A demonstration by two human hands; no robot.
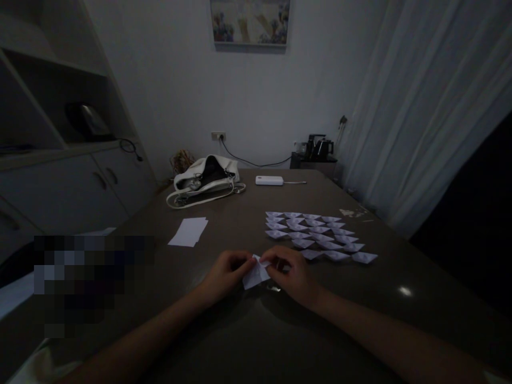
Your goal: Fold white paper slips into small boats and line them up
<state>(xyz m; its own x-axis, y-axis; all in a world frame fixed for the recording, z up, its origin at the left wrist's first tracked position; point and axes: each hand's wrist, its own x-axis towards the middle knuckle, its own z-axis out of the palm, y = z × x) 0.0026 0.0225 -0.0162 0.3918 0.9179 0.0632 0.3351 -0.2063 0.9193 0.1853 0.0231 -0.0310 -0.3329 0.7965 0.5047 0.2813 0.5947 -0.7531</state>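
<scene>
Both hands hold one small piece of folded white paper [256, 275] over the near part of the table. My left hand [227, 273] pinches its upper left edge between thumb and fingers. At its upper right, my right hand [293, 274] grips a fold, with the fingers curled. To the right and a little farther off, several folded paper boats [319, 230] stand in rows. A small stack of white paper sheets [189, 232] lies flat to the left, beyond my left hand.
On the dark table [224, 341], an open white handbag [206, 181] sits at the far left. A white power bank [269, 181] with a short cable lies at the back. Black kettles [321, 148] stand beyond the far right corner. A blurred patch [92, 277] covers the left side.
</scene>
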